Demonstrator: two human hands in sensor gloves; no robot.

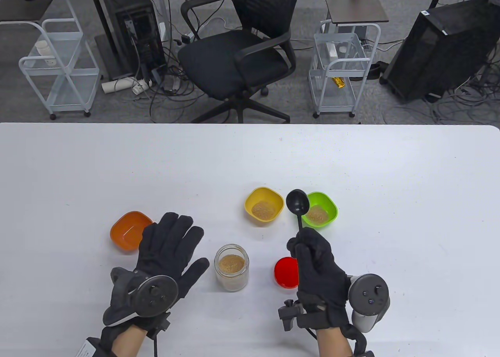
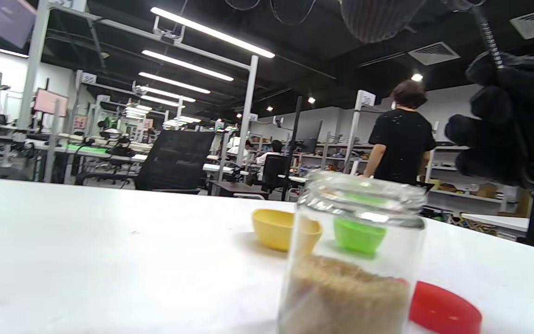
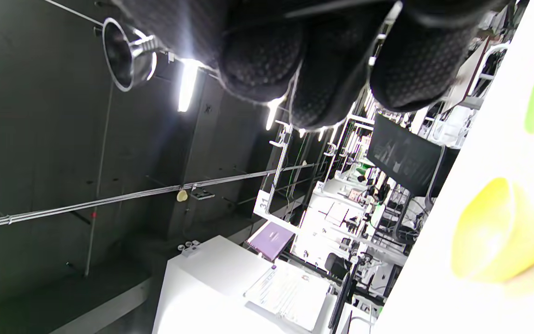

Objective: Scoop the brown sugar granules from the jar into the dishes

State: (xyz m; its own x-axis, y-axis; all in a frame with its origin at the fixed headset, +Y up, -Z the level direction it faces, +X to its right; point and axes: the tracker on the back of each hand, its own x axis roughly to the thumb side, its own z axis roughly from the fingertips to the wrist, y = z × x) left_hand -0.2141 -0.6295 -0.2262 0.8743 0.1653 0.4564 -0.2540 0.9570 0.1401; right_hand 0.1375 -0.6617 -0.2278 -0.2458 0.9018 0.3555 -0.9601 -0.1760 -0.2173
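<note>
An open glass jar (image 1: 231, 267) with brown sugar stands on the white table (image 1: 78, 169); it also shows in the left wrist view (image 2: 350, 260). My right hand (image 1: 312, 255) grips the handle of a black spoon (image 1: 297, 203), whose bowl hangs between the yellow dish (image 1: 264, 204) and the green dish (image 1: 320, 209). Both dishes hold sugar. An orange dish (image 1: 129, 232) sits at the left and looks empty. My left hand (image 1: 172, 240) lies flat and open on the table between the orange dish and the jar, holding nothing.
The jar's red lid (image 1: 286, 272) lies on the table just left of my right hand. A black office chair (image 1: 242, 48) and wire carts (image 1: 340, 68) stand beyond the table's far edge.
</note>
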